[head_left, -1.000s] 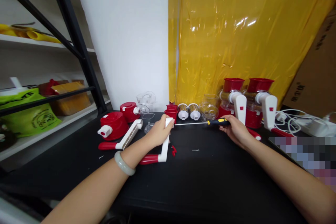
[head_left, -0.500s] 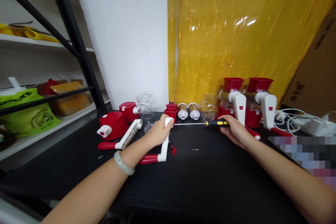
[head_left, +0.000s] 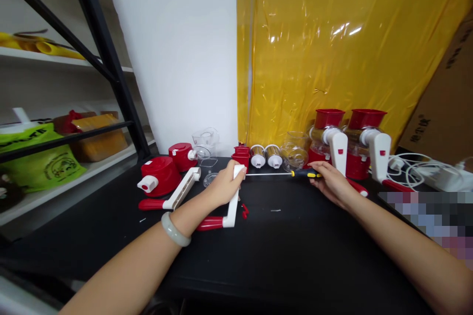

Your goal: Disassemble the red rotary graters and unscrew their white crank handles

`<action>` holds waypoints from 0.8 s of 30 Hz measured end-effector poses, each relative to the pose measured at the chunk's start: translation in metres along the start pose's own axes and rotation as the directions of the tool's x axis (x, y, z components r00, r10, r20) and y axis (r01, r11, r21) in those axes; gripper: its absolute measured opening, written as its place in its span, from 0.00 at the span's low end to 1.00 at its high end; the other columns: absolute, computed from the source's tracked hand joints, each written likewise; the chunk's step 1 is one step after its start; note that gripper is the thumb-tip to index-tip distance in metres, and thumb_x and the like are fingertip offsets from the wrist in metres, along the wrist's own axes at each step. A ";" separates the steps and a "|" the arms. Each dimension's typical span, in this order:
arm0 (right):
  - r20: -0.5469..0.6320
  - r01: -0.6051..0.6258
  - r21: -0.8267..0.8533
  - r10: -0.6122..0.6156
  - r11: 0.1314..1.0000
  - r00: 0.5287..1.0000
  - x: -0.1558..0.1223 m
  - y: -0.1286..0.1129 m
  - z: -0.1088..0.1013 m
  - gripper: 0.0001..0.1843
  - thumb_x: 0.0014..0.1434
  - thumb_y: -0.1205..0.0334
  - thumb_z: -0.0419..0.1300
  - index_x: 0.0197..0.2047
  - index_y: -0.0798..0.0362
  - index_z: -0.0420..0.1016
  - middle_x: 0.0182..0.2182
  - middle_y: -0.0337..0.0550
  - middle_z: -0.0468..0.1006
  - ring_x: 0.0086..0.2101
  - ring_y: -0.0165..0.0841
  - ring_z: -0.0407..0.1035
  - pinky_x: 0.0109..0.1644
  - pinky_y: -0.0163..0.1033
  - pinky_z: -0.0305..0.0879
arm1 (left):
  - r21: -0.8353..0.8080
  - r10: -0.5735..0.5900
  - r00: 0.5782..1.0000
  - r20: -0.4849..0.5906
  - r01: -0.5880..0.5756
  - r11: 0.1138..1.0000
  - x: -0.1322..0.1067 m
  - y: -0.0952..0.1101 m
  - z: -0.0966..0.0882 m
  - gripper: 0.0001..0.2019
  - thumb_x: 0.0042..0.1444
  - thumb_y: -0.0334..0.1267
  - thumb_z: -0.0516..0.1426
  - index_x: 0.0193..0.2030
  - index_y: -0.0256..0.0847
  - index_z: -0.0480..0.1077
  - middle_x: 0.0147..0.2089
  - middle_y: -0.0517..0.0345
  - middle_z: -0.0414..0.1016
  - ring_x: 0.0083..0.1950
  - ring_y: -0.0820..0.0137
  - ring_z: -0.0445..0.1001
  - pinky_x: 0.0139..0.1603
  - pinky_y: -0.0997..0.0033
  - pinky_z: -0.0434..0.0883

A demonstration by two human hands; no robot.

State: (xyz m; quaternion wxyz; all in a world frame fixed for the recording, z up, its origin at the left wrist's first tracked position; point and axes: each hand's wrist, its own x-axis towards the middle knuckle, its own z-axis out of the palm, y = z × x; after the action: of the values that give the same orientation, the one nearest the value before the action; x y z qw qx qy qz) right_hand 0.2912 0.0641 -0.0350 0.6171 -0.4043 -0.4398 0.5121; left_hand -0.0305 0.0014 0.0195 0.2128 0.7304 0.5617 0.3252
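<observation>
My left hand (head_left: 226,183) is closed around the upper end of a white crank handle (head_left: 232,209) with a red grip, held above the black table. In my right hand (head_left: 330,183) is a screwdriver (head_left: 305,173) with a black and yellow handle, its long shaft lying level and pointing left. The shaft's tip meets the top of the crank handle beside my left thumb; the exact contact is hidden. Small red pieces (head_left: 244,211) lie just right of the crank handle. A second white crank handle (head_left: 185,188) with a red grip rests left of my left hand.
Red grater bases (head_left: 160,176) stand at the left beside clear plastic housings (head_left: 205,142). Metal grater drums (head_left: 257,156) line the back. Two assembled red-and-white graters (head_left: 330,145) stand at the right, near white cables (head_left: 408,170). A small metal piece (head_left: 275,210) lies mid-table. A shelf rack (head_left: 111,69) borders the left.
Both hands hold almost the same position, with the screwdriver still against the crank handle. The whole view has shifted very slightly.
</observation>
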 end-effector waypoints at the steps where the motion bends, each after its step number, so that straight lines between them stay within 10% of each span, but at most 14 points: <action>1: -0.002 0.000 0.003 0.000 1.000 1.000 0.000 0.000 0.000 0.09 0.48 0.56 0.69 0.30 0.48 0.74 0.32 0.38 0.72 0.29 0.29 0.67 0.27 0.32 0.71 | -0.001 -0.001 1.000 -0.002 0.001 1.000 0.000 0.000 0.000 0.17 0.63 0.56 0.46 0.42 0.44 0.59 0.28 0.59 0.73 0.30 0.61 0.77 0.35 0.65 0.69; 24: -0.037 0.015 0.066 -0.013 0.998 0.999 -0.003 -0.008 0.006 0.05 0.46 0.63 0.66 0.29 0.48 0.74 0.27 0.39 0.72 0.30 0.31 0.68 0.31 0.36 0.69 | -0.014 -0.024 1.000 0.014 0.024 1.000 0.000 -0.002 0.002 0.17 0.63 0.57 0.45 0.42 0.45 0.59 0.27 0.61 0.73 0.28 0.62 0.76 0.33 0.66 0.69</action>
State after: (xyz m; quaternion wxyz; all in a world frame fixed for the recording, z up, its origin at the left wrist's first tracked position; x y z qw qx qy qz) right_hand 0.2871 0.0603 -0.0261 0.6415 -0.3900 -0.4141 0.5147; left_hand -0.0306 0.0017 0.0170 0.2259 0.7243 0.5667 0.3214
